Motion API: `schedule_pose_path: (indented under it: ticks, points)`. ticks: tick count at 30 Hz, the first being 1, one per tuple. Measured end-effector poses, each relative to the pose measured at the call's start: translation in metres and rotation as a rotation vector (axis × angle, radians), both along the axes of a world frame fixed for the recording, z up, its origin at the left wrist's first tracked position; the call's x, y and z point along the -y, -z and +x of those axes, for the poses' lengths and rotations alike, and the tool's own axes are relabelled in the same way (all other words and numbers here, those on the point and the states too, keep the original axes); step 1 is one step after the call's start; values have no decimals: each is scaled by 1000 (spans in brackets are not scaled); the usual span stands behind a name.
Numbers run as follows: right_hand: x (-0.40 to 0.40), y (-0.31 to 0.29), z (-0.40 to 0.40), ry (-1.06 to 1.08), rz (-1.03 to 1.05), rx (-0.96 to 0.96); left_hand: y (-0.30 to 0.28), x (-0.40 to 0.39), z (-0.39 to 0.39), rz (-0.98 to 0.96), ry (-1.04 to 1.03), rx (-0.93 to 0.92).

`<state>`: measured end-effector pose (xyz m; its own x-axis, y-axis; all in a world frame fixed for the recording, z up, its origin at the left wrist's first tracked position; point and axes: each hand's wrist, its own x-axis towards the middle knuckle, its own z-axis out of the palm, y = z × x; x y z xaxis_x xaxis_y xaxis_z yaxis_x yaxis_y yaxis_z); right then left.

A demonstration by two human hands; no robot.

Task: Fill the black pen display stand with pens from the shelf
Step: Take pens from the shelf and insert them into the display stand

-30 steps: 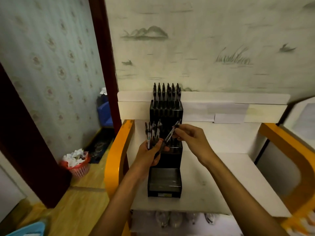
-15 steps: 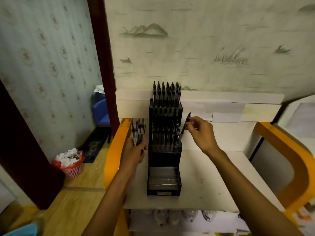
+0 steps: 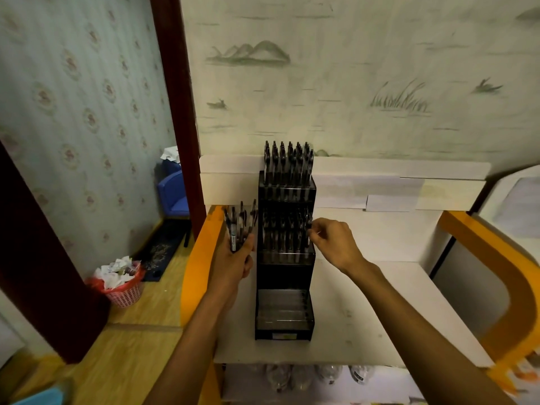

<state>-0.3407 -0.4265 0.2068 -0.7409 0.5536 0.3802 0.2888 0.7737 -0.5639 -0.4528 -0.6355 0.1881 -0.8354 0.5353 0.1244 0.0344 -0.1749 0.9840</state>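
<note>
Black pen display stand (image 3: pixel 285 290) stands upright on white surface (image 3: pixel 380 302), against the back wall. Top tier full of pens, middle tier filled too, bottom tier bare. Left hand (image 3: pixel 233 263), just left of the stand, fingers curled round a bundle of pens (image 3: pixel 238 226), tips up. Right hand (image 3: pixel 336 244) fingers pinch one pen (image 3: pixel 309 226) at the middle tier's right end. Pink waste basket (image 3: pixel 124 290) on floor, left.

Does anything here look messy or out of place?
Only slightly: the pink wastebasket on the floor is heaped with crumpled paper above its rim. The black pen stand sits upright, its bottom tier not yet filled.
</note>
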Motion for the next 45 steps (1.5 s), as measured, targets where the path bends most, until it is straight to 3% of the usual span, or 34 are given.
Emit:
schedule_pose_path:
  ticks: [12, 17, 22, 28, 34, 39, 42, 45]
  points:
    - [7, 9, 6, 107, -6, 84, 15, -7, -5, -21, 130, 102]
    - [35, 4, 0, -89, -417, -204, 21, -8, -7, -26, 153, 122]
    - [52, 1, -14, -263, -668, -247, 29, -8, -3, -64, 169, 71]
    - [61, 6, -19, -256, -813, -252, 37, -6, -5, -46, 138, 19]
    - [73, 13, -23, -135, -1031, -457, 48, -7, -7, -67, 76, -135]
    - [66, 19, -21, -86, -894, -558, 46, -6, -15, -111, -25, -46]
    - [62, 28, -18, -90, -687, -452, 47, -5, -27, -136, 1, -7]
    - [66, 45, -19, -64, -451, -314, 54, -7, -23, -128, -151, -34]
